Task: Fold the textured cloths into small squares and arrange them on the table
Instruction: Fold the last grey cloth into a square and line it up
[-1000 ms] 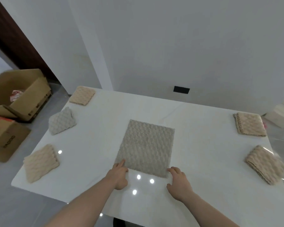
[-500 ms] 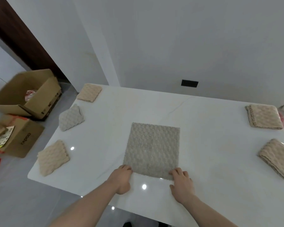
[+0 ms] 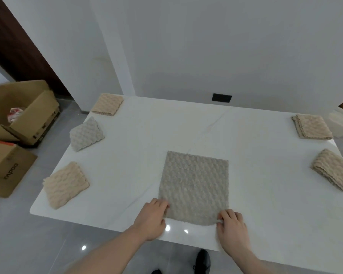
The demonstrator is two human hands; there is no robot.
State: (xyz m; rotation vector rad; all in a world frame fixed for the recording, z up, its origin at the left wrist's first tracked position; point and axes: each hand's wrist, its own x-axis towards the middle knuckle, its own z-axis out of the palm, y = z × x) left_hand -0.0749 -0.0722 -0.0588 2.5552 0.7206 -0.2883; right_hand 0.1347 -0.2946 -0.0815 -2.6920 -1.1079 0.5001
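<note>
Head view is showing us a white table (image 3: 186, 131) with a grey-beige textured cloth (image 3: 194, 186) lying flat in the lower centre of the frame, its near edge close to the table's front edge. We are seeing the left hand (image 3: 151, 220) curling its fingers onto the cloth's near left corner and gripping it, while the right hand (image 3: 231, 226) is pinching the near right corner, where the fabric is bunching slightly under the fingertips. Both forearms are reaching in from the bottom of the frame. Five folded cloths are sitting around the table's sides: at the left edge a beige square (image 3: 65, 184) is lying in the lower left, a grey folded cloth (image 3: 86, 134) is lying above it, a little rumpled and tilted, and another beige square (image 3: 108, 104) is resting at the far left corner. At the right edge a beige folded cloth (image 3: 311, 127) is sitting in the upper right and a second one (image 3: 335, 173) is lying below it, partly cut by the frame edge. All five are lying well apart from the flat cloth. On the floor at the left of the frame we are seeing an open cardboard box (image 3: 24, 113) and a closed cardboard box (image 3: 6, 171) below it. A dark shoe (image 3: 202, 260) is showing beneath the table's front edge.
</note>
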